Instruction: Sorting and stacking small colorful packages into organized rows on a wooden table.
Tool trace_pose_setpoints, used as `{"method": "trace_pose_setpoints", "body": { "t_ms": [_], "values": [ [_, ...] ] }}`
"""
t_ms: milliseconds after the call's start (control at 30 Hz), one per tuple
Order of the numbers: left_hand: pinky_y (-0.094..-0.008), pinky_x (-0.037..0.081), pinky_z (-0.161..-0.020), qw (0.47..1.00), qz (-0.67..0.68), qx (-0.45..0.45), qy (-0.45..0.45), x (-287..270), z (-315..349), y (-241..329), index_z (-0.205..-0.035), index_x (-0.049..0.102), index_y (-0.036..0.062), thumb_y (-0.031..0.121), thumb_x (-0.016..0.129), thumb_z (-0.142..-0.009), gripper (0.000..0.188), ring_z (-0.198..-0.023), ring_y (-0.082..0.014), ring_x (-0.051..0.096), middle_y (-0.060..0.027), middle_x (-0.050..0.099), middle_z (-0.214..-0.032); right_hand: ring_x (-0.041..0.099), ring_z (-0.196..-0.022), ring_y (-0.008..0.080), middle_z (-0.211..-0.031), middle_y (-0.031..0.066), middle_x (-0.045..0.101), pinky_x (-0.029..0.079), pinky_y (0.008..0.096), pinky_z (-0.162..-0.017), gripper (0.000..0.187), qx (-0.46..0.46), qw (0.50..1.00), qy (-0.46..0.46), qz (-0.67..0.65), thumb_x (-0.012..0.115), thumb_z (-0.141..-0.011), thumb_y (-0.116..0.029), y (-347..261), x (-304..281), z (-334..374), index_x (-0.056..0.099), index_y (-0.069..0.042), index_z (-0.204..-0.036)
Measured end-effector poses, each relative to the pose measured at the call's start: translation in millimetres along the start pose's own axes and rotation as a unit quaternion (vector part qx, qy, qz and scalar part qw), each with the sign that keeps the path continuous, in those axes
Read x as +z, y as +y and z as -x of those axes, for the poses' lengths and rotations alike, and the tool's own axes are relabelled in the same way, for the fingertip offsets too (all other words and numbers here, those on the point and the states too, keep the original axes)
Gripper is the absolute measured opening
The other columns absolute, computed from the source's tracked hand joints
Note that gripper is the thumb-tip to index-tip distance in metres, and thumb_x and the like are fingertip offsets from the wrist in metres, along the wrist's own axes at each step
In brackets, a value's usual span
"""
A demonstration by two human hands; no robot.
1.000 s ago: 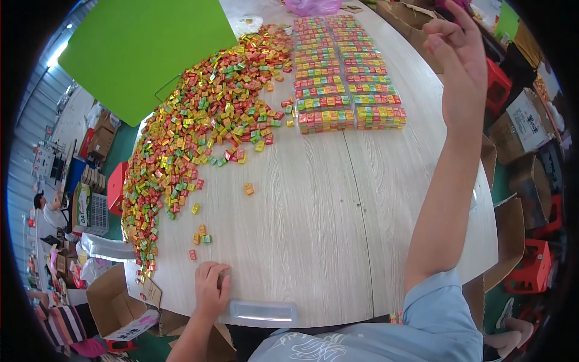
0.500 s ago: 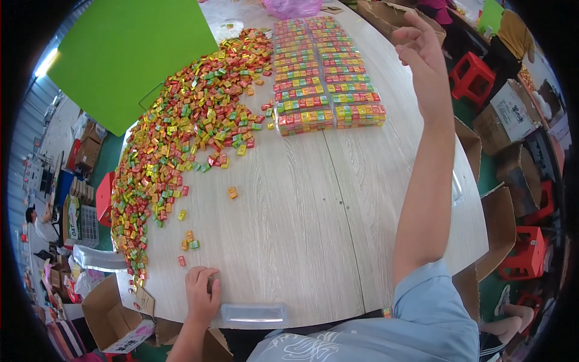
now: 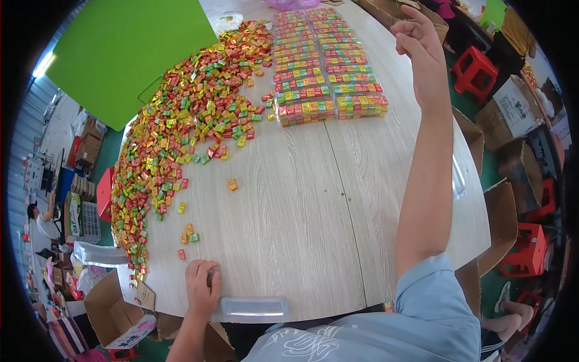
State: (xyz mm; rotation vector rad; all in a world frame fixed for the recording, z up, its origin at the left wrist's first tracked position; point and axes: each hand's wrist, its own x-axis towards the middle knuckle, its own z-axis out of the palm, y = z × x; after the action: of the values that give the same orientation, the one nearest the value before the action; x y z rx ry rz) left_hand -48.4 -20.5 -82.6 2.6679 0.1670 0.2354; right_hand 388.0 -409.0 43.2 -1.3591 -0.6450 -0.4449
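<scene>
The left hand [image 3: 203,283] rests on the worktop [image 3: 283,223] near its front edge, fingers bent and thumb set close to them; whether anything is tucked inside, I cannot tell. Just to its right lies a clear tray [image 3: 255,308], at the rim nearest the person. The right hand [image 3: 422,54] is raised over the far right side, forefinger stretched out, the other fingers bent, thumb apart from the forefinger; nothing shows in its grasp.

A wide pile [image 3: 199,102] of small wrapped packets in red, yellow, orange and green covers the left of the worktop, curving from the far side down to the near left edge. Between it and the left hand sit a few strays: a red packet [image 3: 181,254] nearest the fingers, a small cluster [image 3: 189,234] beyond it, then a yellow one [image 3: 181,207]. An orange packet [image 3: 232,184] lies farther right.

Toward the far side, left of the right hand, more packets stand in two columns of neat rows [image 3: 301,93] in clear plastic. A green board [image 3: 126,54] rises behind the pile, and red stools [image 3: 474,72] stand off to the right.
</scene>
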Motion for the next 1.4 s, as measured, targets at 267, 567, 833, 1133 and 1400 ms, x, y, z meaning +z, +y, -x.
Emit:
{"method": "trace_pose_setpoints", "body": {
  "t_ms": [267,567,833,1133,1400],
  "values": [
    [-0.0380,0.051,-0.081,0.999,-0.017,0.041,0.009,1.2,-1.2,-2.3,-0.112,0.065,-0.0001,-0.001,0.060,-0.091,0.022,-0.097,-0.0329,0.058,-0.0178,0.057,-0.109,0.055,-0.094,0.0105,-0.110,0.0020,0.065,0.045,0.0251,-0.087,0.048,0.090,0.991,0.007,0.098,0.059,-0.099,-0.008,51.0,-9.3,11.8,0.054,-0.006,-0.147],
    [-0.0391,0.050,-0.082,0.999,-0.016,0.036,0.010,2.3,-2.0,1.3,-0.111,0.066,-0.0003,0.000,0.060,-0.091,0.021,-0.094,-0.0322,0.058,-0.0175,0.058,-0.109,0.055,-0.092,0.0095,-0.107,0.0006,0.065,0.044,0.0233,-0.086,0.047,0.033,0.997,-0.016,0.061,0.056,-0.099,-0.004,55.8,-34.6,-0.1,0.055,-0.006,-0.146],
    [-0.0461,0.047,-0.095,1.000,0.008,-0.007,0.006,1.9,3.2,-4.6,-0.112,0.067,0.0024,0.006,0.065,-0.089,0.023,-0.105,-0.0382,0.058,-0.0185,0.061,-0.110,0.054,-0.092,0.0101,-0.106,0.0036,0.059,0.045,0.0247,-0.082,0.052,-0.002,0.999,-0.035,0.015,0.056,-0.093,0.000,0.8,-9.7,5.4,0.051,-0.004,-0.145],
    [-0.0349,0.051,-0.076,0.999,-0.016,0.045,0.022,4.2,-0.9,-2.2,-0.112,0.066,0.0001,-0.002,0.060,-0.091,0.022,-0.091,-0.0294,0.059,-0.0167,0.058,-0.109,0.056,-0.100,0.0099,-0.120,0.0072,0.066,0.047,0.0271,-0.087,0.058,0.214,0.946,-0.030,0.240,0.060,-0.098,-0.013,92.4,-25.9,31.9,0.046,-0.007,-0.154],
    [-0.0432,0.050,-0.087,0.999,0.001,0.030,0.029,4.9,2.5,-7.0,-0.114,0.066,0.0016,0.005,0.064,-0.091,0.023,-0.096,-0.0356,0.059,-0.0180,0.061,-0.108,0.058,-0.103,0.0096,-0.114,0.0009,0.065,0.044,0.0237,-0.090,0.057,0.003,0.996,-0.026,0.087,0.064,-0.099,-0.010,8.0,-24.8,-13.0,0.050,-0.007,-0.154]
  ]
}}
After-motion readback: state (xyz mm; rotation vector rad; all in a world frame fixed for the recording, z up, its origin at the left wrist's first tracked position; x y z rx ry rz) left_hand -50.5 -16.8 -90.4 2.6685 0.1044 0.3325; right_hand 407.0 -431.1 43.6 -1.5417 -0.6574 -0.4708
